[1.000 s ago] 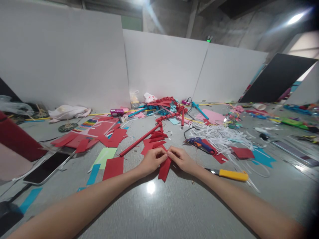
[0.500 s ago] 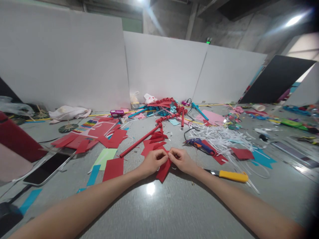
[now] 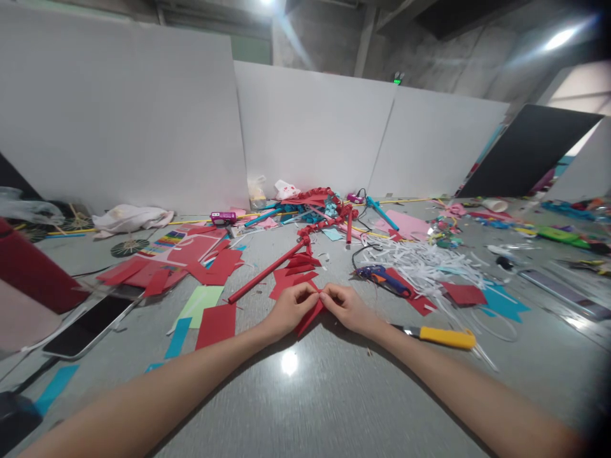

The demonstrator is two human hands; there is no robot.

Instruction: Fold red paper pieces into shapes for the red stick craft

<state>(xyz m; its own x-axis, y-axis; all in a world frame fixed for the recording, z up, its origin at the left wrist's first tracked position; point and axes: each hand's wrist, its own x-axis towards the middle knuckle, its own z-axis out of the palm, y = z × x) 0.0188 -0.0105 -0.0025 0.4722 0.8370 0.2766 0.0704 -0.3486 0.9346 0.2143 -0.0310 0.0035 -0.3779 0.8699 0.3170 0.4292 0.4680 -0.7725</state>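
My left hand (image 3: pixel 294 310) and my right hand (image 3: pixel 347 308) meet at the middle of the table, thumbs and forefingers pinched together. Between them they hold a red paper piece (image 3: pixel 309 319), part of it covered by my fingers. Just beyond lie several folded red paper strips (image 3: pixel 296 272). A red paper tube (image 3: pixel 267 270) slants away to the left of these strips. Right of my right hand are a blue hot glue gun (image 3: pixel 386 280) and a utility knife (image 3: pixel 446 337) with a yellow handle.
Left of my arms are a red paper sheet (image 3: pixel 216 327), a light green sheet (image 3: pixel 203 302) and a tablet-like device (image 3: pixel 90 326). White paper shreds (image 3: pixel 420 257) spread at the right, with a phone (image 3: pixel 563 294) farther out. White panels (image 3: pixel 315 127) stand behind.
The red paper has been tilted or folded upward, so less of it shows below my fingers. Both hands stay pinched in nearly the same place.
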